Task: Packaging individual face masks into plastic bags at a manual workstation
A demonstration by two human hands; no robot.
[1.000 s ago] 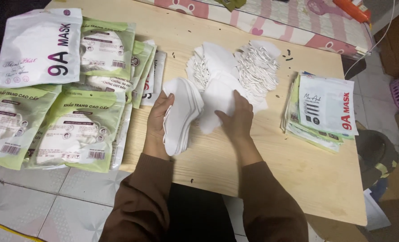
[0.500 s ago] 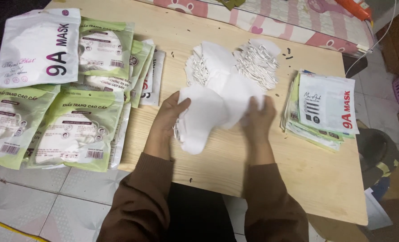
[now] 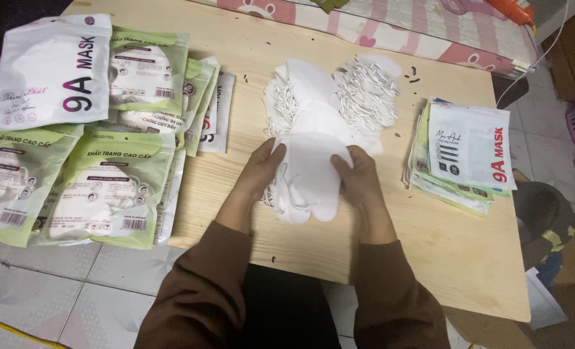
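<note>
A small stack of white face masks point(image 3: 310, 178) lies on the wooden table point(image 3: 442, 252), pressed between both hands. My left hand point(image 3: 256, 173) grips its left edge, where the ear loops stick out. My right hand point(image 3: 360, 173) holds its right edge. Just beyond the hands sits a loose pile of white masks point(image 3: 313, 97) with tangled ear loops point(image 3: 368, 90).
Green and white filled mask packets point(image 3: 106, 194) lie stacked at the left, with a white one point(image 3: 48, 71) on top at the far left. A stack of flat empty packets point(image 3: 465, 152) lies at the right. A pink patterned mattress point(image 3: 397, 19) borders the far edge.
Both hands have drawn the mask stack together and squared it flat on the table; the right hand moved from the stack's far side to its right edge.
</note>
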